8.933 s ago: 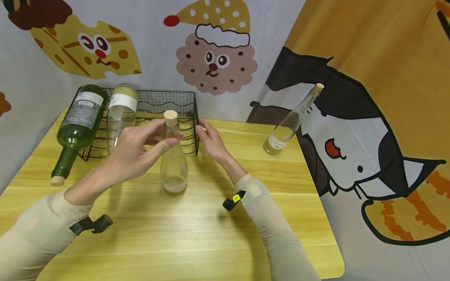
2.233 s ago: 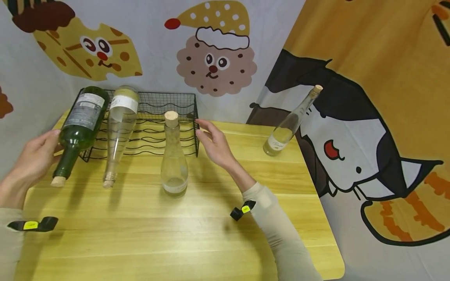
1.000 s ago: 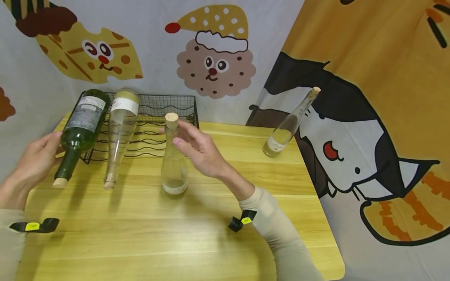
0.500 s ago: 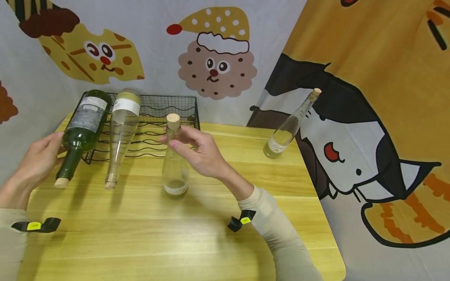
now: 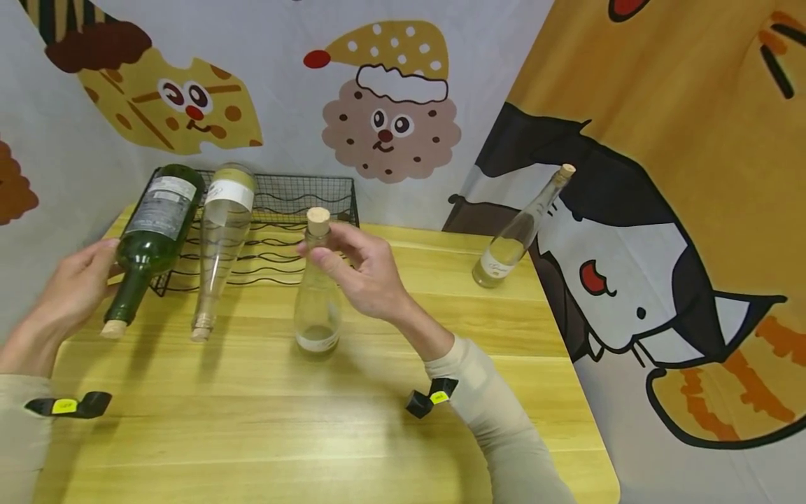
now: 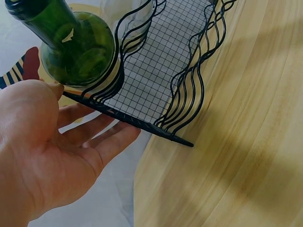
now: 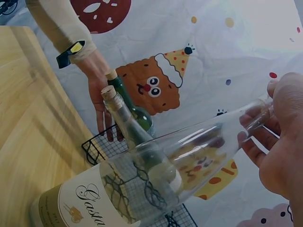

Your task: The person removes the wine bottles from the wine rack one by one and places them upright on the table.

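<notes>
A clear corked wine bottle (image 5: 317, 308) stands upright on the wooden table, in front of a black wire bottle rack (image 5: 302, 189). My right hand (image 5: 368, 276) pinches its neck between thumb and fingers, just under the cork. In the right wrist view the glass bottle's label (image 7: 80, 201) faces the camera. At the rack's left end, my left hand (image 5: 78, 283) rests with nearly straight fingers (image 6: 111, 144) against the outer side of the wire frame. A green bottle (image 5: 157, 210) and a second clear bottle (image 5: 222, 241) lie in the rack, corked necks toward me.
Another clear corked bottle (image 5: 506, 245) stands at the table's right side, by the printed curtain. Behind the rack hangs a cloth with cartoon figures. The table (image 5: 327, 434) stretches out in front of the rack, with a rounded corner at the near right.
Earlier my left hand held the standing bottle's neck; it has since moved to the rack's left end. My right hand left the rack's right end and took the bottle's neck.
</notes>
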`<state>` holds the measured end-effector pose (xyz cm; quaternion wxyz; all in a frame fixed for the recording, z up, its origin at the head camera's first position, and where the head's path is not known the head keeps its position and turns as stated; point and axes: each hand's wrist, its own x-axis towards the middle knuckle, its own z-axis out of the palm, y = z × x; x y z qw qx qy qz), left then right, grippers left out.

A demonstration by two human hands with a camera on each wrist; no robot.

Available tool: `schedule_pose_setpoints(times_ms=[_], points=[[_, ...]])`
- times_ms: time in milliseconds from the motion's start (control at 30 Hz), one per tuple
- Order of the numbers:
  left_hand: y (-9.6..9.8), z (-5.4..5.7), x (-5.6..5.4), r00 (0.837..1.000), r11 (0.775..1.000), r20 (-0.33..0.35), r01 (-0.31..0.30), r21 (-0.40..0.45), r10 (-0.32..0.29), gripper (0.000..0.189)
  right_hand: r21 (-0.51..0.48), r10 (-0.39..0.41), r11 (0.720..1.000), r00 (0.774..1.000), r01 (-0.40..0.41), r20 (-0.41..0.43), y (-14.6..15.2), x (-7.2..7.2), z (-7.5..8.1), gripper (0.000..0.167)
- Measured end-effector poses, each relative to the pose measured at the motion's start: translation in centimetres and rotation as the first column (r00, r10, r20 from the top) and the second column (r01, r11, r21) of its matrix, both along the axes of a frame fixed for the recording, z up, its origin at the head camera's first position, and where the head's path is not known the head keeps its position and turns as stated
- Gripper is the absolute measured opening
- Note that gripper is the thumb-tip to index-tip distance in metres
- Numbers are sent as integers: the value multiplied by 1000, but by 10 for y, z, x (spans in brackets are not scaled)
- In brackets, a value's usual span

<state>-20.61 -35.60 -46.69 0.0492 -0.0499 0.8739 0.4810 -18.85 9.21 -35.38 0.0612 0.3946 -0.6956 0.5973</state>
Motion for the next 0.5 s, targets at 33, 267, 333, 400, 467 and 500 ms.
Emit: schedule_pose_setpoints(times_ms=[33, 267, 333, 400, 467, 500], points=[[0, 1, 0, 1000, 1000, -1, 2, 1, -2, 81, -4, -10, 1000, 1000, 10, -6, 1, 0, 1, 32], [0, 4, -2, 1000, 1000, -6, 11, 4, -11, 82, -76, -68, 995, 996, 63, -66, 17, 1, 18, 28], [-1, 4, -3, 1000, 1000, -9, 19, 15, -19, 82, -98, -88, 992, 993, 80, -82, 23, 1, 22, 26], [-3, 4, -2, 999, 999, -9, 36, 30, -36, 82, -114, -109, 989, 990, 98, -94, 30, 0, 26, 26], [-4, 3, -2, 999, 998, -13, 44, 45, -44, 81, -122, -134, 985, 985, 120, -107, 36, -3, 27, 26], [-5, 3, -1, 999, 998, -13, 51, 48, -50, 81, -126, -145, 983, 983, 131, -114, 39, -4, 28, 25]])
